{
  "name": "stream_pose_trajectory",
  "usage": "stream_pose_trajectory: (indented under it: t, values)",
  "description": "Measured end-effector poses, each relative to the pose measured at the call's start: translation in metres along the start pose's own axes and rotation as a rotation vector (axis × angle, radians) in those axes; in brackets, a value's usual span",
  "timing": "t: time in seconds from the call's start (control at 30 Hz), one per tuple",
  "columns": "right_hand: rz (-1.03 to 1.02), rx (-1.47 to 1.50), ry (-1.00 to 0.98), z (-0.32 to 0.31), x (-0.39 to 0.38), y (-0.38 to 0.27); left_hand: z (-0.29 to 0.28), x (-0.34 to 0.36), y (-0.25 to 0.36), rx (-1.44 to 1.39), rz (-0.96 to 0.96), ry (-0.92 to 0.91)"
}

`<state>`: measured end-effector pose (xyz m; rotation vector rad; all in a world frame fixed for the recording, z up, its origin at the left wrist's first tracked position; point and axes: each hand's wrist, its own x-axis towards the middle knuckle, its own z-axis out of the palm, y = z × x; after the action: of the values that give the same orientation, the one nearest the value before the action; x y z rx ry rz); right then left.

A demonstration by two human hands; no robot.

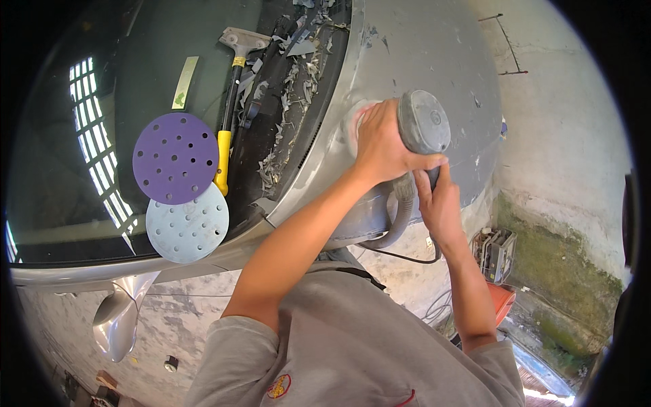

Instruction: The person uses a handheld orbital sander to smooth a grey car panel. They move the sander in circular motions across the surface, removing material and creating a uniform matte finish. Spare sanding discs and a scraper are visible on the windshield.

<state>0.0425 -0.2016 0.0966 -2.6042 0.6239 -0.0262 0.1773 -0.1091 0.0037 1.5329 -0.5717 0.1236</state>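
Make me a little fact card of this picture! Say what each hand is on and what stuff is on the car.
Left hand: wrapped against the body of a grey sander
Right hand: at the sander's dark rear handle, near the hose
Under the sander: grey car hood
On the windshield: purple disc overlapping a pale blue disc, both with holes
Beside the discs: scraper with a yellow handle end
Along the windshield's base: loose grey flakes

At one o'clock the hood (pixel 447 41) bears a sander (pixel 424 125); on the windshield (pixel 57 176), a purple disc (pixel 183 163) overlaps a pale-blue disc (pixel 186 226) at nine, with a scraper (pixel 231 102) past ten.
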Motion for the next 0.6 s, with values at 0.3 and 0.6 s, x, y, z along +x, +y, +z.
stream_pose_trajectory:
  t: [0.3,0.6]
  values:
    - [0.025,0.010,-0.214,-0.013,-0.022,-0.012,-0.018,-0.032,0.014,-0.015,-0.048,0.068]
    - [0.000,0.033,-0.241,-0.023,-0.016,-0.009,-0.013,-0.029,0.021,-0.023,-0.077,0.091]
